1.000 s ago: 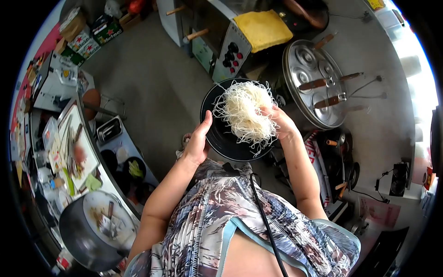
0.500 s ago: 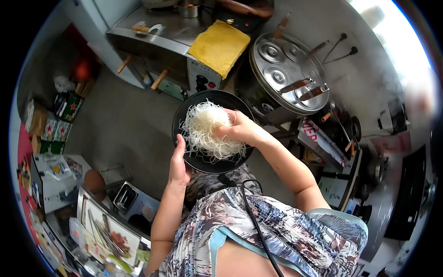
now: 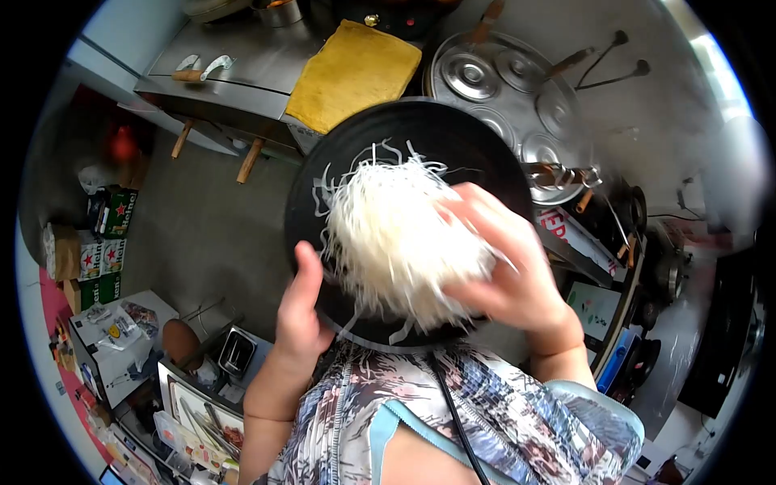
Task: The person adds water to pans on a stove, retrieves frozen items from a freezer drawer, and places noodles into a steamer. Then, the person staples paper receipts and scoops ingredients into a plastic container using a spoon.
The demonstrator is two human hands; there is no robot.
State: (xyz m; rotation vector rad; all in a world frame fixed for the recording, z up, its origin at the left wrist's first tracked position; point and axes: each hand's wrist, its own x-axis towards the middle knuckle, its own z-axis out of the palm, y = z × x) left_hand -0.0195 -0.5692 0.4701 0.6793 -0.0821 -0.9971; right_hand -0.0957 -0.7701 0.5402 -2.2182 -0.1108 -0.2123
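A round black bowl (image 3: 453, 129) is held up close to the camera, above my lap. My left hand (image 3: 301, 311) grips its near left rim, thumb up over the edge and the other fingers hidden beneath. A loose heap of thin white noodles (image 3: 396, 234) fills the middle of the bowl, with strands sticking out. On the right, my right hand (image 3: 509, 263) has its fingers curved round the side of the heap. That hand is slightly blurred, and its fingertips are partly hidden in the noodles.
A yellow cloth (image 3: 352, 74) lies on the steel counter (image 3: 250, 61) ahead. At its right is a large round pot (image 3: 517, 73) with several small lids and wooden handles. Beer boxes (image 3: 101, 255) stand far left; a cluttered worktable (image 3: 198, 396) is at lower left.
The bowl and noodles have come up closer to the camera, nearer the yellow cloth in view. The view has turned, so counter and pot have shifted left. My right hand stays on the noodles.
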